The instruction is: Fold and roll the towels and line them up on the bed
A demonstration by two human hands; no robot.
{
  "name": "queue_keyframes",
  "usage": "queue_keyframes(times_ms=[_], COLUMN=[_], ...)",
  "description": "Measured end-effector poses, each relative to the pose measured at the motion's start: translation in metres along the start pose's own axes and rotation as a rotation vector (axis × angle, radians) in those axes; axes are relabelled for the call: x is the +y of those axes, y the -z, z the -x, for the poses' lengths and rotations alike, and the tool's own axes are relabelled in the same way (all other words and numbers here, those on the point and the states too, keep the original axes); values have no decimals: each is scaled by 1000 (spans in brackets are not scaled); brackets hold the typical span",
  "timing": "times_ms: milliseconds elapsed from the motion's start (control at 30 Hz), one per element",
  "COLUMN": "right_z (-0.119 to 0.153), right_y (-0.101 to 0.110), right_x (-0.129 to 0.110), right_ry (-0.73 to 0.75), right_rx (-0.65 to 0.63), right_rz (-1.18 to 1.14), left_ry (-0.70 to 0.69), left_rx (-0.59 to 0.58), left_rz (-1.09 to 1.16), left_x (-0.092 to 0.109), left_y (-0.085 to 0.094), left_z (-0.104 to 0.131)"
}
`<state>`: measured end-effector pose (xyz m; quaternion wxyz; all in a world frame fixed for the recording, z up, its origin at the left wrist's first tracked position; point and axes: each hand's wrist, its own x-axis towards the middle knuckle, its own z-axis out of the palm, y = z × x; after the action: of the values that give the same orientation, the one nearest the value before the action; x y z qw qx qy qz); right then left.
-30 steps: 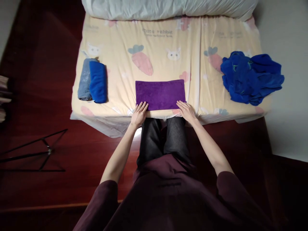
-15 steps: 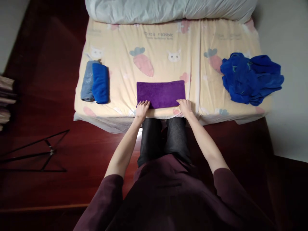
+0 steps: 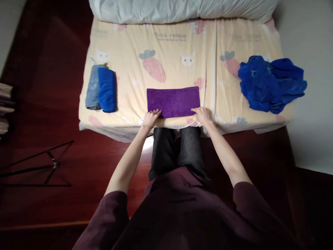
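A purple towel (image 3: 173, 101), folded into a flat rectangle, lies on the bed in front of me. At its near left corner is my left hand (image 3: 151, 118), fingers closed on the edge. The near right corner is pinched by my right hand (image 3: 201, 115), its index finger pointing inward along the cloth. The undersides of both grips are hidden.
To the left lie a rolled grey-blue towel (image 3: 92, 88) and a folded blue towel (image 3: 107, 90), side by side. A crumpled heap of blue cloth (image 3: 272, 85) sits at the right. Behind is a pale quilt (image 3: 182, 10); black tripod legs (image 3: 49, 166) stand on the floor.
My left hand has turned and slid slightly left and outward at the towel's corner. My right hand has shifted barely to the right. The towel stays flat.
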<state>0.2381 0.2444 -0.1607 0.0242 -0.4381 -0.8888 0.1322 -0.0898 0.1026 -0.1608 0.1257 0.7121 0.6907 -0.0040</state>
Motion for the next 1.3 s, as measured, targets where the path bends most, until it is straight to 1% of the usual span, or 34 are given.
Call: queue_keyframes(times_ms=[133,233,400,500,600,733,833,933,1033,1200,1300], right_z=[9,20,36,38,33,24,21,21,20,17,16], right_y=[-4,-3,1,0,-6,-20,-29,-34,-38,-44,-44], right_x=[2,1,-2,4,16,28,29,28,30,34,36], right_ry=[58,79,73,29,-52,-126,-189,-234,-272,-263,-261], right_rx=[10,-11,-60,-51,14,101,185,237,264,300,297], right_rz=[-41,-58,-87,-154,-364,-672,-801,-851,-849,-845,-838], left_ry=[-26,-19,-1,13,58,136,227,346,401,403,396], left_rx=[28,7,-34,-20,35,162,282,353,405,443,460], left_rz=[89,105,81,115,233,529,746,891,935,894,877], left_x=[-1,1,5,1,-11,-28,-35,-35,-33,-29,-29], left_y=[-6,-6,-2,-1,-1,-5,-12,-22,-27,-26,-24], left_z=[10,21,35,37,33,28,29,29,27,25,28])
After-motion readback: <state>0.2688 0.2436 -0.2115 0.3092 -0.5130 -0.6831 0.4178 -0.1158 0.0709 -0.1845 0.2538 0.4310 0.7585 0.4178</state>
